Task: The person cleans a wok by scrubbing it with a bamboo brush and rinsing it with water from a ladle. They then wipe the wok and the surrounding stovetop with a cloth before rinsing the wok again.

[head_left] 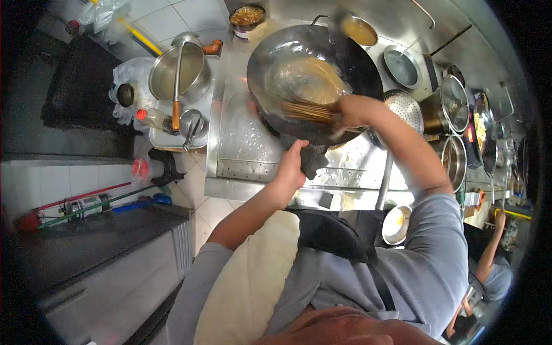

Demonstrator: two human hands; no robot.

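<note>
A large black wok [356, 63] sits tilted on the steel stove, with blurred brownish water [313, 77] swirling inside. My right hand [352, 114] is closed around a bamboo wok brush [307, 110], whose bristles are down in the wok. At the wok's near edge my left hand [292, 168] grips a dark cloth [313, 160], thumb on top. The cloth covers the wok's near rim, and whatever handle lies beneath is hidden. A perforated skimmer [404, 109] rests just right of the wok.
On the left, a steel pot [158, 75] holds a ladle [177, 75], beside a red-capped bottle [154, 119]. Behind the wok are a bowl of brown bits [247, 16] and a small pan [402, 66]. A white bowl [397, 225] is near my right elbow. Another person [495, 270] works far right.
</note>
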